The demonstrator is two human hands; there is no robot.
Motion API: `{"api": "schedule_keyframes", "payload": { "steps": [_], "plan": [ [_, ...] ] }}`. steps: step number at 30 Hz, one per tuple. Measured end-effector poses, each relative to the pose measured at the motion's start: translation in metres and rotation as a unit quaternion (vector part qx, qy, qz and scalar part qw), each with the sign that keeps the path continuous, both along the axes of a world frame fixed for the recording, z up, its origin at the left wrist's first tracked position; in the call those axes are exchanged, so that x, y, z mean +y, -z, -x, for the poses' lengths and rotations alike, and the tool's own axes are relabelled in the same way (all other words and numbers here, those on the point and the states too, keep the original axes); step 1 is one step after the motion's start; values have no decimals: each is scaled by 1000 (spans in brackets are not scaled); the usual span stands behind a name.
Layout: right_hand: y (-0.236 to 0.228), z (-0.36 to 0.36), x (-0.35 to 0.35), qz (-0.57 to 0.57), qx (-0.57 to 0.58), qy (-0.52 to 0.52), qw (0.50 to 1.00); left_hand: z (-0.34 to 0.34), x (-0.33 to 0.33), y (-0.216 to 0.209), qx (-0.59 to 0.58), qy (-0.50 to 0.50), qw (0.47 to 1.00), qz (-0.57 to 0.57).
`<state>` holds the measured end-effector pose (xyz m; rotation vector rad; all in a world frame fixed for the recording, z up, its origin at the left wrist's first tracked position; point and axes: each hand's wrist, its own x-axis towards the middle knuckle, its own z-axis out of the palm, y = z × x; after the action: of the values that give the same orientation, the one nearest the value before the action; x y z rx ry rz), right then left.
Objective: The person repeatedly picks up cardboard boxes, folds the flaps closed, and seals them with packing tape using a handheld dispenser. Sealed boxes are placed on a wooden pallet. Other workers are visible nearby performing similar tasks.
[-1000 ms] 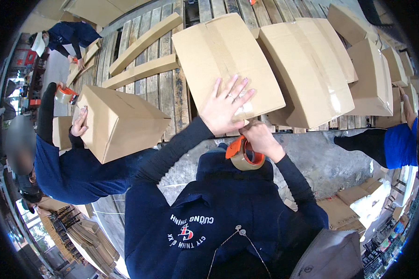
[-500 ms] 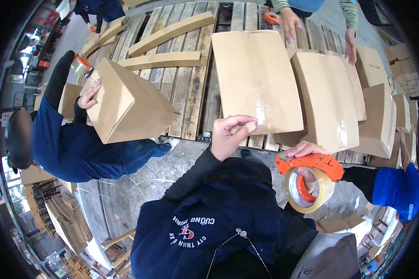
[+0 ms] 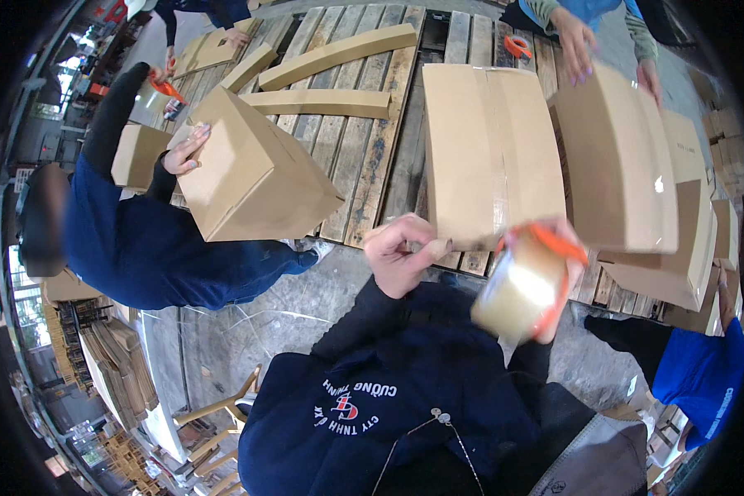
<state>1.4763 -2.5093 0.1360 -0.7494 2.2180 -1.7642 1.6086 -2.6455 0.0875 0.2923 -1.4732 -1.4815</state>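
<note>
In front of me a cardboard box (image 3: 469, 149) lies on the slatted wooden pallet top, with clear tape along its middle seam. My left hand (image 3: 401, 255) is closed at the box's near left corner, thumb against curled fingers; whatever it may pinch is hidden. My right hand (image 3: 564, 269) grips an orange tape dispenser (image 3: 527, 285) holding a wide roll of clear tape. Motion blurs both, just off the box's near right corner. Across from me, a co-worker's hands (image 3: 577, 41) are at another taped box (image 3: 616, 157).
At left, a co-worker (image 3: 153, 256) steadies a tilted box (image 3: 252, 174) and holds another dispenser (image 3: 167, 87). Long cardboard pieces (image 3: 339, 56) lie on the slats (image 3: 372, 178). An orange tape dispenser (image 3: 517, 46) rests at the far side. More boxes (image 3: 665, 252) crowd the right, beside a blue-shirted person (image 3: 694, 372).
My right hand has swung the dispenser up and left toward the box, turning it. My left hand stays near the box edge. The neighbouring box has shifted right, away from mine.
</note>
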Motion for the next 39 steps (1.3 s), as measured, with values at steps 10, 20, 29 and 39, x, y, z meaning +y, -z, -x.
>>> {"api": "schedule_keyframes", "payload": {
  "steps": [10,20,29,39],
  "plan": [
    [-45,7,-59,-73,368,-144,916,-8,-53,-6,185,-86,951,231],
    [-44,-66,-49,97,107,-433,890,-26,-64,-12,198,-70,948,239],
    [-41,-81,-49,104,103,-434,889,-26,-78,-18,175,-114,943,258],
    [-25,-100,-50,214,404,-239,857,-29,-80,-27,199,-373,841,337]
  ]
}}
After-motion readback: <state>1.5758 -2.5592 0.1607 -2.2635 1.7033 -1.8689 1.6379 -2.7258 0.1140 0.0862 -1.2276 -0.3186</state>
